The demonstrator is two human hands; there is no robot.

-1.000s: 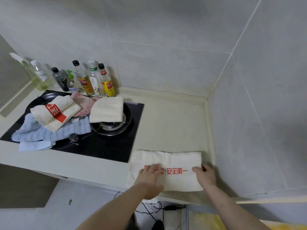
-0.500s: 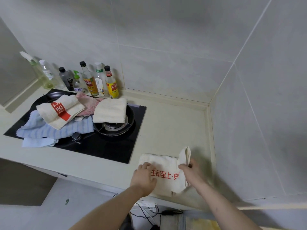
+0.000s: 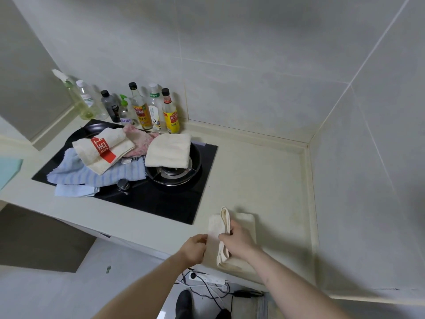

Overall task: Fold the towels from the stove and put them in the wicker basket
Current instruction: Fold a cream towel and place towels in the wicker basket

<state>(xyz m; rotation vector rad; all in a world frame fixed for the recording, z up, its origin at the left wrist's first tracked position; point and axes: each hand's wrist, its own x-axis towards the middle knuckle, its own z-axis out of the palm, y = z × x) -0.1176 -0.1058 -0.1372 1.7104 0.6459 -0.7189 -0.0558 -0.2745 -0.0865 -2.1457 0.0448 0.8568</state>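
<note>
The cream terry towel (image 3: 239,229) lies part-folded at the front edge of the beige stone counter (image 3: 264,176), right of the black glass stove (image 3: 161,199). The right hand (image 3: 239,240) pinches its raised fold between curled fingers, while the left hand (image 3: 193,248) grips the towel's left edge, fingers curled under.

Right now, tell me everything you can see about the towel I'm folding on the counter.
The cream towel looks like soft terry cloth, folded into a narrow stack of layers. It lies on the pale counter, right of the black stove, near the front edge. The right hand grips a doubled flap, lifting it so its rounded fold stands up. The left hand touches the towel's left edge. No print shows.
</note>
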